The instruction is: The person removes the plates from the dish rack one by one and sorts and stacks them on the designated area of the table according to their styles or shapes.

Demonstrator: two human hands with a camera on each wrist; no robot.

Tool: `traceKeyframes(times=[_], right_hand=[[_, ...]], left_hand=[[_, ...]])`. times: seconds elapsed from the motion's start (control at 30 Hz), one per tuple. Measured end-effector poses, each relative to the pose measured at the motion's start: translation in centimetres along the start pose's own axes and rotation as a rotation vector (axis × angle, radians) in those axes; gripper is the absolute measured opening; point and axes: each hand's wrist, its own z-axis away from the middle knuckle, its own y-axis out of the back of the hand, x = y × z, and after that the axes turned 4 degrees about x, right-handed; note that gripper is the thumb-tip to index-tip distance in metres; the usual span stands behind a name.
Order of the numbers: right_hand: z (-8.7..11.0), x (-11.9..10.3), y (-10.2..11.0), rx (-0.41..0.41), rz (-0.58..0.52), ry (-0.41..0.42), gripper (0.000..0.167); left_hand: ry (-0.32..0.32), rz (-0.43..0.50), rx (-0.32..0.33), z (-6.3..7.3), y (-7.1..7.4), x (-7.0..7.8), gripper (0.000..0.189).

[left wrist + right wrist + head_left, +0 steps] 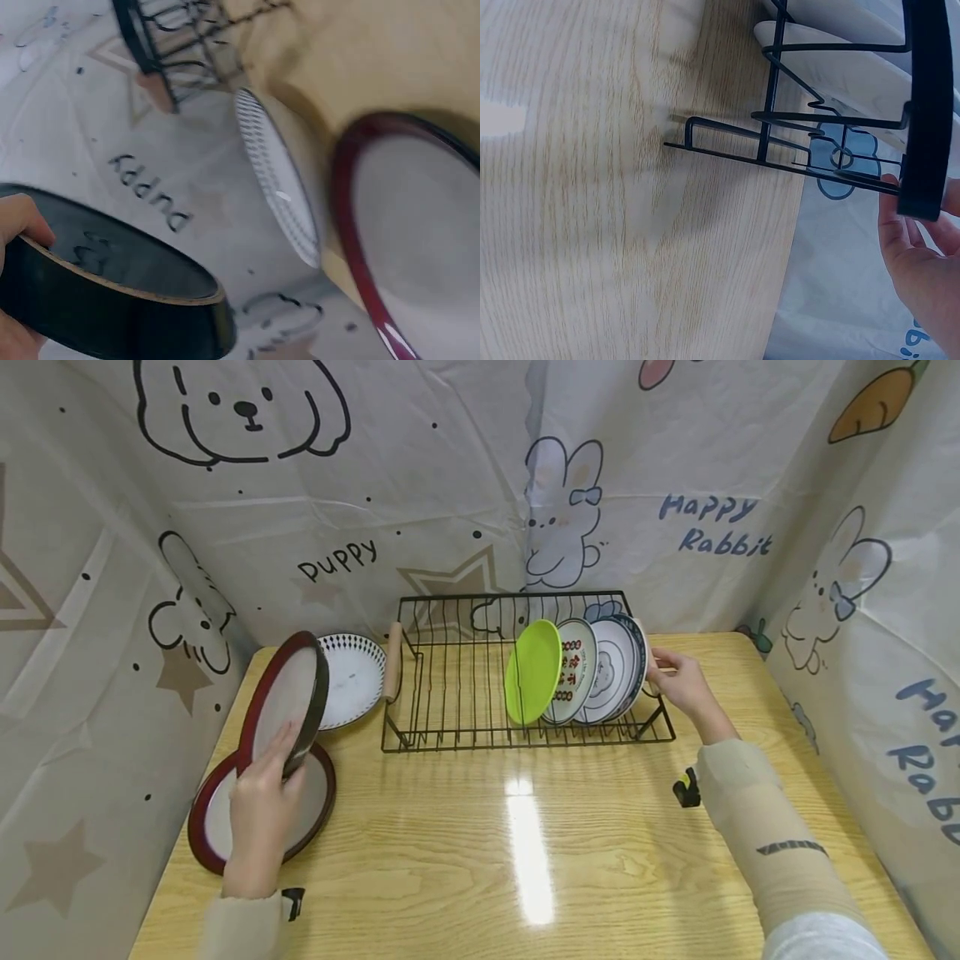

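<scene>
Red-rimmed dish (285, 697) tilts, near side gripped by left fingers (279, 745); right fingers (667, 660) hold the rack (465, 748).

Table (450, 860): wood-grained, smooth, glossy under light. Rack (457, 748): dark metal wire; left handle (393, 662), wood-look. Green plate (533, 672): smooth, plastic-looking. Dark-backed dish (112, 322): glossy glaze; foot ring (135, 291), matt. Backdrop (420, 468): creased, cloth-like.

Wood-grain table (420, 860), pale yellow; strip of glare (530, 864) toward 6 o'clock. Directly on it: black wire rack (465, 747) at 12 o'clock, long side running 9 to 3. White plate (351, 681), patterned rim, 10 o'clock, just beside rack's 9-o'clock end. Dark-red-rimmed dish (307, 806), 9 o'clock, pale inside, partly hidden.
</scene>
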Motion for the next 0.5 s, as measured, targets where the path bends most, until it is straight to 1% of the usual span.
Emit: traceKeyframes(times=[0.2, 0.37, 0.5], right_hand=[[0.1, -0.1, 0.1, -0.002, -0.006, -0.003, 0.049], [0.1, -0.1, 0.0, -0.002, 0.003, -0.004, 0.05], [0.1, -0.2, 0.0, -0.001, 0.006, -0.005, 0.05]], left_hand=[[-0.098, -0.087, -0.066, 2.0, 1.3, -1.8, 0.052], [-0.115, -0.128, -0.16, 3.7, 2.1, -2.7, 0.056], [-0.142, -0.138, -0.193, 5.1, 2.5, -3.4, 0.06]])
